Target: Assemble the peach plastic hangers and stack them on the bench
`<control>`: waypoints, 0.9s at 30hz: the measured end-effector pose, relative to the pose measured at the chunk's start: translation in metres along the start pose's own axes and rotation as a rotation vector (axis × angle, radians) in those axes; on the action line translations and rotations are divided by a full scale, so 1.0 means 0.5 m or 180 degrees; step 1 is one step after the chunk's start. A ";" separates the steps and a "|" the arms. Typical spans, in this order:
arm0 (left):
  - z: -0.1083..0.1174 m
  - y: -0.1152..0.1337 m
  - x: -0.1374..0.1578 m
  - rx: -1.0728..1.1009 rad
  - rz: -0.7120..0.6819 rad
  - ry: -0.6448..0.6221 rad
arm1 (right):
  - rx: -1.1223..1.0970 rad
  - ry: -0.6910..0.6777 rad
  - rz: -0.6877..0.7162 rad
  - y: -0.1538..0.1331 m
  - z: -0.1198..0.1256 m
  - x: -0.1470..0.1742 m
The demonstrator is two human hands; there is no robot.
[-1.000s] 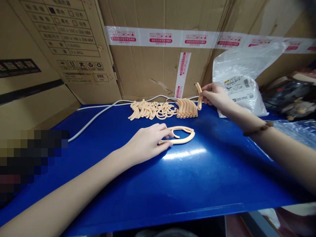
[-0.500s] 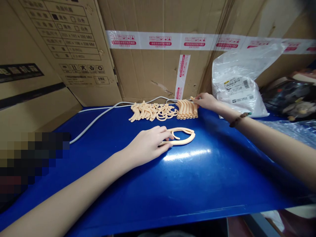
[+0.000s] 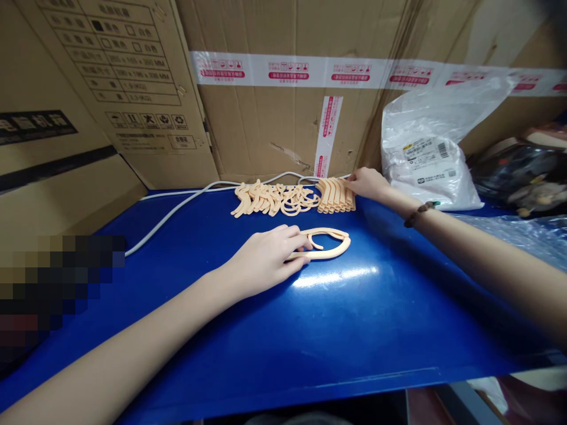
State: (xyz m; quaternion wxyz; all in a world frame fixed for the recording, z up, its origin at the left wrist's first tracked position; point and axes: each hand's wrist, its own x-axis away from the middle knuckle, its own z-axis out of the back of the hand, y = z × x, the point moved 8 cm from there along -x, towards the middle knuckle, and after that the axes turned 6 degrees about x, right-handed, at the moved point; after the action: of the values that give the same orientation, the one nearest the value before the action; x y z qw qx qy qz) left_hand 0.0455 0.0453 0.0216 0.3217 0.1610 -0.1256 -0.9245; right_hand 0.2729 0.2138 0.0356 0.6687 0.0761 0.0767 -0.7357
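Observation:
My left hand [image 3: 277, 257] is closed around one end of a cream plastic folding clothes hanger [image 3: 330, 254], which lies on the blue tabletop [image 3: 266, 336]. Two curved arms and a small hook show beyond the fingers; the rest is under the hand. Farther back, my right hand [image 3: 367, 183] reaches the upper right end of a neat stack of curved hanger arms [image 3: 334, 195]. Its fingertips are pinched at the end arm there, partly hiding it. Left of the stack lies a loose pile of cream curved pieces and hooks [image 3: 261, 199].
Cardboard boxes [image 3: 266, 124] wall off the back and left. A white cable [image 3: 172, 218] runs along the table's rear. Behind my right forearm stands a labelled plastic bag [image 3: 429, 165]. Clear plastic film [image 3: 522, 233] and dark clutter [image 3: 509, 171] occupy the right side.
My right hand has shifted slightly left and lower against the stack's right end; the arm tip raised there before no longer shows. The left hand and hanger stay put.

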 end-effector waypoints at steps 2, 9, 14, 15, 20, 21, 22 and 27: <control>0.001 0.001 0.001 -0.0005 -0.0013 0.0012 | 0.0013 0.0027 0.0011 0.001 -0.001 0.000; 0.002 0.000 0.002 -0.0008 -0.0009 0.0002 | -0.0014 0.0129 0.0037 0.003 0.000 -0.002; 0.001 0.000 0.002 0.0010 -0.0016 -0.0007 | -0.0026 0.0168 0.0068 0.000 0.003 -0.003; 0.001 0.000 0.001 0.0014 -0.0012 -0.0011 | -0.0028 0.0167 0.0074 0.000 0.003 -0.003; 0.001 0.001 0.003 0.0024 -0.0026 0.0009 | -0.0027 0.0167 0.0085 -0.001 0.002 -0.001; 0.001 0.001 0.003 0.0020 -0.0028 0.0014 | -0.0027 0.0171 0.0084 0.000 0.002 -0.001; 0.000 0.002 0.004 0.0015 -0.0025 0.0013 | -0.0026 0.0178 0.0083 0.000 0.002 -0.001; -0.001 0.002 0.005 -0.0005 -0.0012 -0.0017 | -0.0041 0.0216 0.0094 0.001 0.006 -0.002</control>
State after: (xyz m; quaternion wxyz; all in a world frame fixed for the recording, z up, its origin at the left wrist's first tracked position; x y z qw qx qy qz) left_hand 0.0443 0.0431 0.0210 0.3198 0.1586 -0.1254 -0.9257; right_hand 0.2736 0.2139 0.0385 0.6769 0.0978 0.1029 -0.7223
